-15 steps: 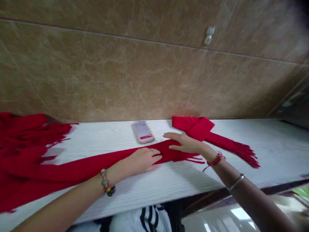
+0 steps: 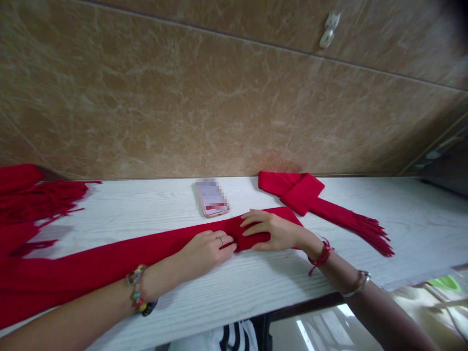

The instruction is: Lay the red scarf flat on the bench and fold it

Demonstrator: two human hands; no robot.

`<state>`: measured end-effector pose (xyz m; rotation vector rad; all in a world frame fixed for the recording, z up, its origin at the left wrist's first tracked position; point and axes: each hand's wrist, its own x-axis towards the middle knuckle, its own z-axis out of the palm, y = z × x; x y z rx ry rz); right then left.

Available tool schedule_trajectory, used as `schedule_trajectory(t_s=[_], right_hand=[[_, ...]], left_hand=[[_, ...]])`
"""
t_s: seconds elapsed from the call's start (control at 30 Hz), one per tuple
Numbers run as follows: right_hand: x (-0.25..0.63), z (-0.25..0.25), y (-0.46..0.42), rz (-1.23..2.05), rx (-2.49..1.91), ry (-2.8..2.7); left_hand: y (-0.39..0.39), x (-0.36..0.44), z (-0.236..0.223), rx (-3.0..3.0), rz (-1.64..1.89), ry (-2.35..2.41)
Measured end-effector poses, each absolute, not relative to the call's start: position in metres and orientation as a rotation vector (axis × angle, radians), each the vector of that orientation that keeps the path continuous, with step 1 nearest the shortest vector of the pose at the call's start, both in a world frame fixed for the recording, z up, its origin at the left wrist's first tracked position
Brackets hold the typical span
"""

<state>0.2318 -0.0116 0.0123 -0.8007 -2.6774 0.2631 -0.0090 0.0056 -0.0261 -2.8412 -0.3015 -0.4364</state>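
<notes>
One long scarf (image 2: 146,247) lies stretched left to right

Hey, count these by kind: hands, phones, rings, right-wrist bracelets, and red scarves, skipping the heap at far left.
Hands: 2 (left hand, right hand)
Phone: 1
Ring: 1
Right-wrist bracelets: 2 (red cord, silver bangle)
Red scarves: 2 (long strip under the hands, folded scarf at right)
Total: 8
</notes>
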Motion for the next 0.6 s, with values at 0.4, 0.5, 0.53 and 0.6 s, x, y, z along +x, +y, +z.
schedule_trajectory(t_s=[0.4,0.5,0.53,0.6], right_hand=[[0.212,0.006,-0.023,-0.115,-0.836,-2.812],[0.207,-0.002,-0.024,-0.266,-0.876,-2.774],[0.206,-0.006,-0.025,-0.309,-0.885,-2.75],[0.204,-0.011,-0.026,-0.367,-0.897,-2.689]], left_hand=[[0.005,-0.011,-0.019,-2.888,-0.355,-0.563],[0.006,-0.011,-0.02,-2.898,-0.379,-0.57],[0.005,-0.011,-0.02,-2.894,-0.379,-0.561],[0.004,-0.009,-0.02,-2.875,-0.384,-0.545]])
